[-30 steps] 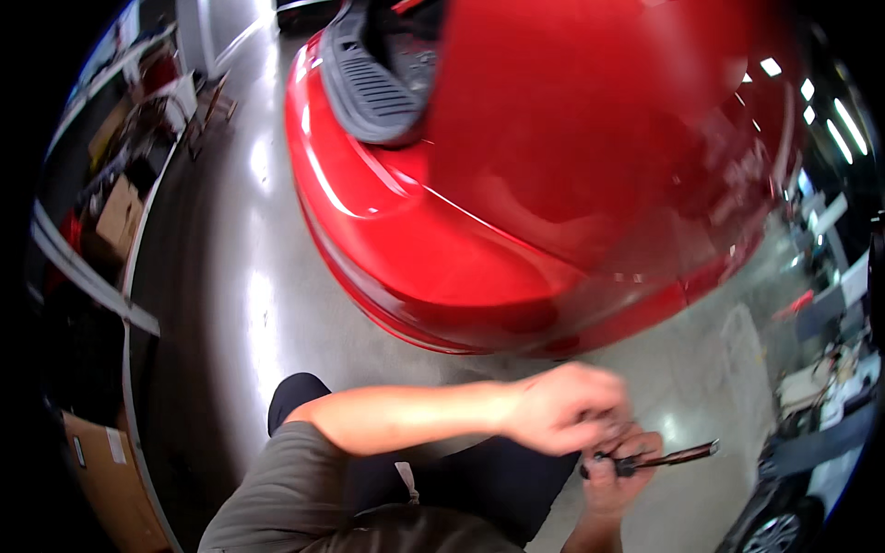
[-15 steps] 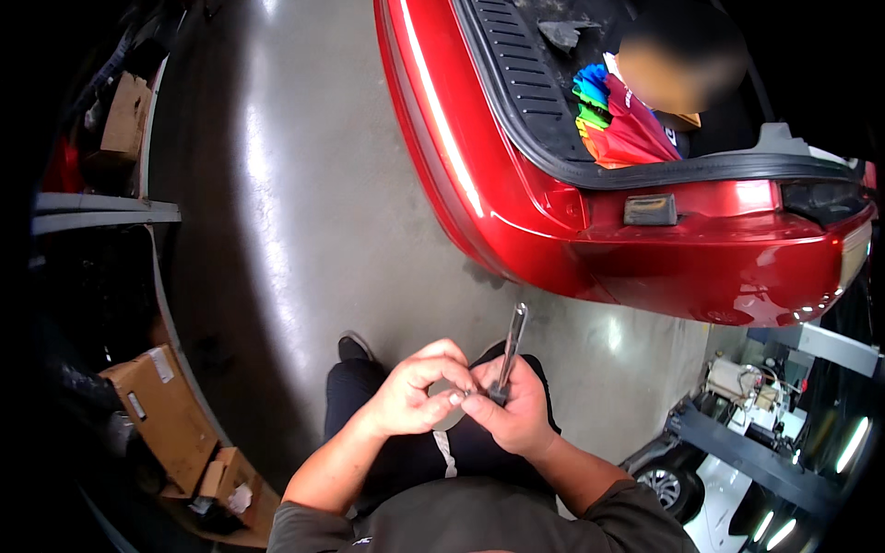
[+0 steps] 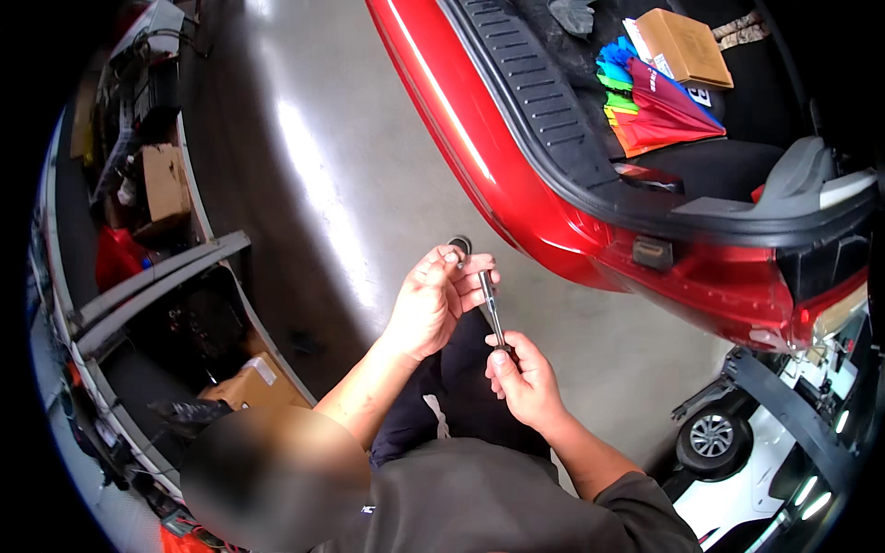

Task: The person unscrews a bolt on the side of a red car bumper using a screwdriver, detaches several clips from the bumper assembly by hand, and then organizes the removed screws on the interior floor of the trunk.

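My left hand (image 3: 426, 311) is raised in front of me, thumb and fingertips pinching a small dark round piece (image 3: 462, 243) whose kind I cannot make out. Its other fingers stretch out behind the tip of a socket driver (image 3: 490, 304). That tool has a slim metal shaft and a wider, socket-like end pointing away from me. Lower and to the right, my right hand (image 3: 522, 380) is closed around its dark handle, which is mostly hidden. Whether the socket end touches my left fingers is unclear.
Ahead, a red car bumper (image 3: 562, 244) borders an open trunk with a cardboard box (image 3: 684, 48) and a rainbow umbrella (image 3: 659, 111). Metal shelving (image 3: 157, 276) with boxes lines the left. At lower right are a wheel (image 3: 712, 435) and a grey beam (image 3: 793, 405).
My hands have moved apart from close together. The left has risen forward with the small round piece; the right now grips the driver by its handle. The view has shifted.
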The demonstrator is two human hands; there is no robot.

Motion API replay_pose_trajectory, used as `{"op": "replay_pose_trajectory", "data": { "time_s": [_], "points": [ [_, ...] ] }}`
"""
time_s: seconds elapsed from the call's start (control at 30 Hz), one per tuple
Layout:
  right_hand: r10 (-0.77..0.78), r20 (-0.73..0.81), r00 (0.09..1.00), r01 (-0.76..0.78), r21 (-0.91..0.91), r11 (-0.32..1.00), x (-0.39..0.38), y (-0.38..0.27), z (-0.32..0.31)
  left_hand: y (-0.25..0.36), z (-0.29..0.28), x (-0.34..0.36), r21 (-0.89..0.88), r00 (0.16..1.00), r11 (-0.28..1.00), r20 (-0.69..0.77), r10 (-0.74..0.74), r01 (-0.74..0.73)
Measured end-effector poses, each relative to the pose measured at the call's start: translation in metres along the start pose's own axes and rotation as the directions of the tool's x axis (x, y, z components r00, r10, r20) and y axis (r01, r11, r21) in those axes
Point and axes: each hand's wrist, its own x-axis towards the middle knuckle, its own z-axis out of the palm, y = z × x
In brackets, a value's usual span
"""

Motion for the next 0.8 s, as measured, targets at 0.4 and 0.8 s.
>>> {"op": "replay_pose_trajectory", "data": {
  "time_s": [0.4, 0.8],
  "points": [
    [-0.069, -0.320, 0.945, 0.079, 0.020, 0.997, 0.067, -0.057, 0.036, 0.084, 0.040, 0.095, 0.314, 0.950, 0.905, 0.029, -0.311, 0.287],
    [0.057, -0.836, 0.546, 0.426, 0.335, 0.840, 0.109, -0.042, 0.143, 0.096, 0.071, 0.171, 0.818, 0.818, 0.412, -0.119, -0.562, 0.402]
  ]
}}
